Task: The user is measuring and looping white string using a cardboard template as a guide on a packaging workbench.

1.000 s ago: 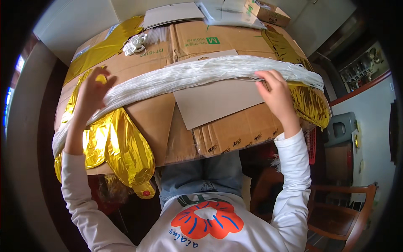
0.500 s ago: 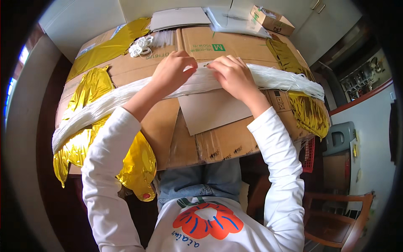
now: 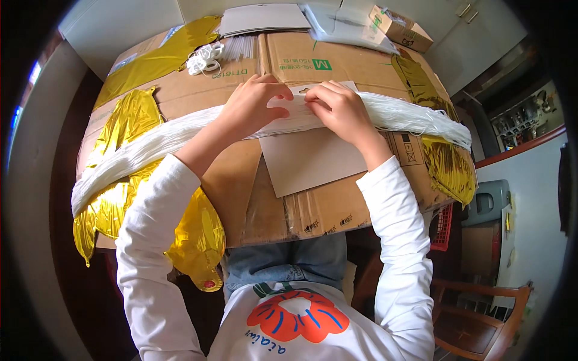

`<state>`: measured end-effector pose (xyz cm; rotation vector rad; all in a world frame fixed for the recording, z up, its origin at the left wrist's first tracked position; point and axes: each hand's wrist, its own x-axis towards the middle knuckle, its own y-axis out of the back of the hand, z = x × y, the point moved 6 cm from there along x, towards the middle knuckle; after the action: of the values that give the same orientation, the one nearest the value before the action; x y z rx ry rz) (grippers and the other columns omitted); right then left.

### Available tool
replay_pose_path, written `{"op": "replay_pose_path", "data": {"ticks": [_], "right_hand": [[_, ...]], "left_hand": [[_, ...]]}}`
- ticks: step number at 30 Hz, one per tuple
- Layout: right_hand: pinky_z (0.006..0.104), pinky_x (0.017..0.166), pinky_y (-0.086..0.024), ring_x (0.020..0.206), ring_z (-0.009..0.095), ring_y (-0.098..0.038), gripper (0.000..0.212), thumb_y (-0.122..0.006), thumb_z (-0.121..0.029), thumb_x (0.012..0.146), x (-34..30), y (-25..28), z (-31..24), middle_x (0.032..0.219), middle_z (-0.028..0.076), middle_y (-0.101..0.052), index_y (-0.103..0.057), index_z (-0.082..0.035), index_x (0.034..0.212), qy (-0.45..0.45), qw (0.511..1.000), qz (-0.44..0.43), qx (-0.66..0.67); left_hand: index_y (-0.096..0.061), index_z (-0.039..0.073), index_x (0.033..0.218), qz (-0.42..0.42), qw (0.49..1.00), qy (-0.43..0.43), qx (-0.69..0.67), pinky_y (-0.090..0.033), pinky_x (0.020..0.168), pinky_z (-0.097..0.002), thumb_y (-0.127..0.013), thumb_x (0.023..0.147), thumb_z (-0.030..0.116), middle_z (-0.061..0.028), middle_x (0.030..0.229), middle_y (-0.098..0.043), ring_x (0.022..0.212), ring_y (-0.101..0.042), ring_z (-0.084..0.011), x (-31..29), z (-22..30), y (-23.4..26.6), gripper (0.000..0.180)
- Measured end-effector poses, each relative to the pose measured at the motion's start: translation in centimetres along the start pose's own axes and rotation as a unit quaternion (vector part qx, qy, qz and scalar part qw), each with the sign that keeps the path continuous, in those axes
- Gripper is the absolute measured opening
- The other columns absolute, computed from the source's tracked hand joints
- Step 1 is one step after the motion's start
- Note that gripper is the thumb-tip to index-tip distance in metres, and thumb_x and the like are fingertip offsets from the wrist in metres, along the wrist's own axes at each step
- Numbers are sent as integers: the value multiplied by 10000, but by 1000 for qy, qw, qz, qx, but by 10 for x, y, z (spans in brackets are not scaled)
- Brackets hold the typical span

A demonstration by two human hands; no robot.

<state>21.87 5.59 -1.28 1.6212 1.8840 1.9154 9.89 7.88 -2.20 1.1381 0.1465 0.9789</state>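
Note:
A long, thick bundle of white strands [image 3: 397, 113] stretches across the cardboard in a shallow arc. Under its middle lies a grey card [image 3: 313, 159], whose top edge with a small hang hole shows beyond the bundle. My left hand [image 3: 256, 107] is over the bundle left of the hole, thumb and curled fingers apart with nothing visible between them. Just right of the hole, my right hand [image 3: 342, 113] has its thumb and fingertips pinched together above the bundle. Whatever sits in that pinch is too small or hidden to make out.
Flat cardboard [image 3: 325, 210] covers the table. Gold foil pieces [image 3: 126, 126] lie at the left, one hanging over the front edge, and more gold foil [image 3: 448, 165] at the right. Farther back are a white cord coil [image 3: 205, 59], stacked boards [image 3: 265, 19], clear plastic sleeves [image 3: 349, 27] and a small carton [image 3: 402, 29].
My left thumb and fingers have spread wider apart. My right hand keeps its pinch near the hang hole. The whole view has shifted slightly; the bundle and card stay in place.

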Motion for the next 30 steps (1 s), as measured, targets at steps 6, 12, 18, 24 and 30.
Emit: {"op": "replay_pose_path", "data": {"ticks": [6, 12, 18, 24, 30], "right_hand": [[290, 557, -387, 625, 218, -493, 103, -576, -27, 620, 0, 1, -2, 653, 68, -524, -509, -39, 697, -22, 1000, 1, 18], [294, 571, -396, 626, 208, -505, 91, -579, -46, 610, -1, 4, 1, 638, 47, -532, -502, -51, 658, -15, 1000, 15, 8], [283, 571, -388, 640, 213, -504, 105, -590, -28, 610, -5, 4, 4, 657, 64, -522, -507, -26, 675, -24, 1000, 2, 14], [300, 570, -401, 630, 205, -515, 79, -570, -65, 619, -5, 3, 5, 623, 39, -535, -492, -65, 634, -16, 1000, 22, 7], [301, 572, -401, 628, 206, -514, 81, -570, -66, 620, -5, 4, 4, 623, 39, -534, -489, -64, 625, -22, 999, 20, 13]], "left_hand": [[-562, 95, 773, 9, 1000, -10, -8, -388, 697, -329, -585, 631, 166, -67, 798, -519, 794, -477, -231, 2, 0, -4, 161], [-574, 79, 753, 13, 1000, -18, -7, -368, 703, -304, -581, 651, 121, -74, 759, -516, 772, -464, -230, 7, -3, -8, 111], [-593, 79, 737, 2, 999, -26, -42, -369, 703, -294, -585, 654, 124, -70, 753, -523, 766, -473, -218, 8, -5, 1, 95], [-603, 80, 714, -3, 998, -5, -57, -352, 744, -314, -574, 643, 170, -60, 759, -556, 785, -495, -219, 7, -11, 3, 118], [-589, 49, 730, -28, 995, 45, -87, -383, 698, -286, -568, 664, 139, -74, 770, -538, 757, -509, -213, 5, -10, 0, 114]]}}
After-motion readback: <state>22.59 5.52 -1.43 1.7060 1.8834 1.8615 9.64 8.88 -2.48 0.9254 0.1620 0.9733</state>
